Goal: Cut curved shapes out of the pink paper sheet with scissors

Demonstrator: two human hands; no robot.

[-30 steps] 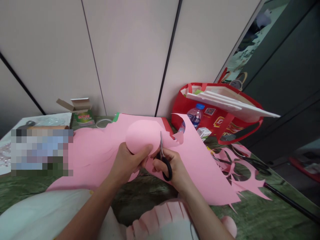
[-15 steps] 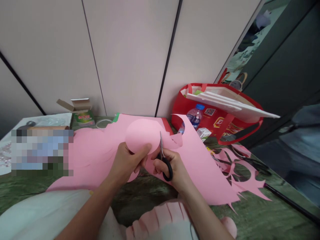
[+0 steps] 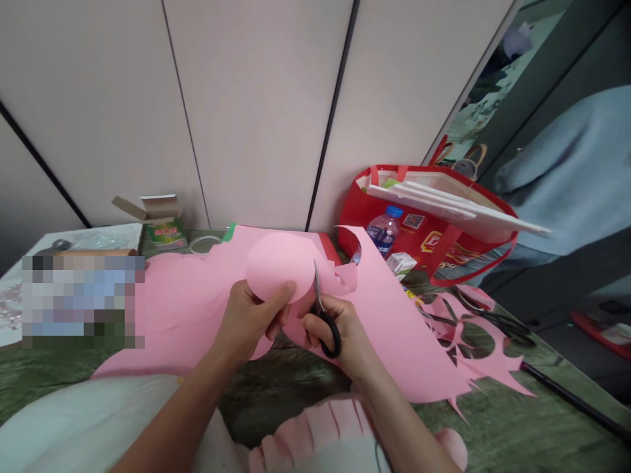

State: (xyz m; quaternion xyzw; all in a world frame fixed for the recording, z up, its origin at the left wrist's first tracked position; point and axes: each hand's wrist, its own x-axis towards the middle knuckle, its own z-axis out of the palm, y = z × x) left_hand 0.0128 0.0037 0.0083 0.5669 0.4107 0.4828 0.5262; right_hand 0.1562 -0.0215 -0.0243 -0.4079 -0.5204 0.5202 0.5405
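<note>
Between thumb and fingers, my left hand (image 3: 259,312) pinches the lower edge of a rounded pink paper piece (image 3: 279,266). My right hand (image 3: 338,328) grips black-handled scissors (image 3: 329,334), their blades pointing up along the right edge of that piece. A ragged strip of pink paper (image 3: 345,278) sticks out just right of the blades. Beneath both hands lies a large pink paper sheet (image 3: 394,341) with a curved cut at its top. More pink rounds (image 3: 182,289) are piled to the left. Whether the blades touch the paper is hard to see.
A red bag (image 3: 428,230) holding white boards stands behind right, with a plastic bottle (image 3: 384,230) before it. Pink offcuts (image 3: 486,348) and a black rod (image 3: 566,391) lie right. An opened small box (image 3: 165,226) stands back left. A person in a blue top (image 3: 582,171) is beyond the table.
The person in the blue top has come into view on the right. My hands, the scissors and the rounded paper have shifted only very slightly.
</note>
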